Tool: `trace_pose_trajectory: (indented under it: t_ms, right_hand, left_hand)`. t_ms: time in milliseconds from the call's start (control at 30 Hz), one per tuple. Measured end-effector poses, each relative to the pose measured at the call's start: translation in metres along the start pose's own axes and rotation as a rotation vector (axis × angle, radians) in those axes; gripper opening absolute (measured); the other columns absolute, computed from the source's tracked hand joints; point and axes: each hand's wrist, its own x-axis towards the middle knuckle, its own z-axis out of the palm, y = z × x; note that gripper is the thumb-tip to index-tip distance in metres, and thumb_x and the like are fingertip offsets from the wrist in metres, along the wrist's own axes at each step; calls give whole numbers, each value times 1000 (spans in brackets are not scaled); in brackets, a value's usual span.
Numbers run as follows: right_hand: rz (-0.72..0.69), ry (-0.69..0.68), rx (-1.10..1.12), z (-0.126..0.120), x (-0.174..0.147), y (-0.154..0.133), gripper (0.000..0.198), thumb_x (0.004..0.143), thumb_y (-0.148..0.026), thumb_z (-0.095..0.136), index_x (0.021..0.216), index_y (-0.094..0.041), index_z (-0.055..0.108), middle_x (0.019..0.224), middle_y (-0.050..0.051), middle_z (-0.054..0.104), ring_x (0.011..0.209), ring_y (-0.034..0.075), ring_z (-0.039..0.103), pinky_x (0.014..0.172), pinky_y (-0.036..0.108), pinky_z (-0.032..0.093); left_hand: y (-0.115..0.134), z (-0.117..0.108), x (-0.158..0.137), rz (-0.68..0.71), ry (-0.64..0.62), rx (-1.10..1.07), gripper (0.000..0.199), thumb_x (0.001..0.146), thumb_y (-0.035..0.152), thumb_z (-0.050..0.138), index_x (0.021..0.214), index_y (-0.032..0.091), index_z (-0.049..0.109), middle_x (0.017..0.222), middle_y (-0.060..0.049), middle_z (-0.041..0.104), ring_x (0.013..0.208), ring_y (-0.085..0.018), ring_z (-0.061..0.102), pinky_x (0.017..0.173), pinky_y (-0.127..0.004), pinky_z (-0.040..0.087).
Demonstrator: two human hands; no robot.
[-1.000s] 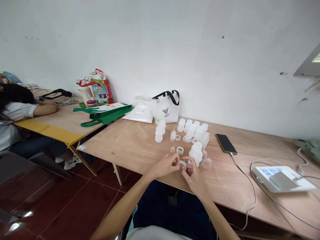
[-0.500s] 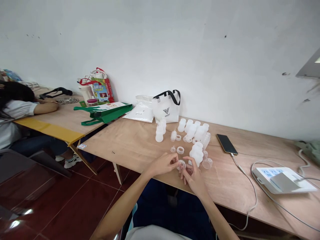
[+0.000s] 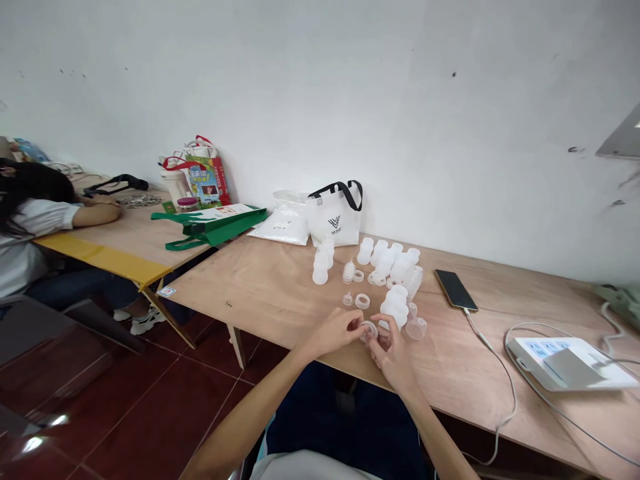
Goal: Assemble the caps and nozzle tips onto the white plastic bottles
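Note:
Between the fingers of both hands, just above the table's front edge, is a translucent bottle collar ring (image 3: 369,327). My left hand (image 3: 336,332) pinches its left side, and my right hand (image 3: 391,352) has curled fingers around its right side. Whether a nipple sits inside the ring is too small to tell. Close behind my right hand stands a frosted white baby bottle (image 3: 394,303), beside a clear cap (image 3: 417,329). Another collar ring (image 3: 363,306) and a clear bottle nipple (image 3: 347,300) lie just beyond my left hand. Farther back is a stack of nipples (image 3: 349,272).
Several more frosted bottles (image 3: 384,260) stand toward the wall, left of a charging phone (image 3: 455,289). A white bag (image 3: 334,220) and a plastic packet (image 3: 285,225) rest behind. A white box (image 3: 570,362) with cables is at right. Another person (image 3: 40,220) leans on the left table.
Both hands and the collar ring stay together, with only slight finger movement. The whole view has shifted a little. Bottles and loose parts stay in place.

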Motion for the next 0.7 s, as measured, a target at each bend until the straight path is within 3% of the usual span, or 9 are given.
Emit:
trace_pose_trajectory:
  t_ms: [233,533,700]
  right_hand:
    - [17,-107,-2,-1,0,-9,35,92,-46,60,117,-26,44,70,-5,58,60,16,50,59,27,39]
    - [7,-137,-42,0,-2,-8,33,96,-44,56,121,-26,43,81,-1,67,66,18,55,65,31,41]
    - [-9,-131,-105,-1,-3,-7,34,98,-44,54,124,-27,42,89,2,70,67,18,57,66,32,44]
  left_hand:
    - [-4,-7,-3,57,-49,-93,26,101,44,53,102,21,64,91,-1,72,82,-17,64,71,-26,44]
    - [-10,-4,-2,89,-93,12,21,103,40,52,100,21,60,91,-1,69,85,-18,63,74,-27,45]
    - [-11,5,-3,90,-41,232,22,106,38,44,101,20,55,95,-5,67,88,-21,64,75,-29,45]
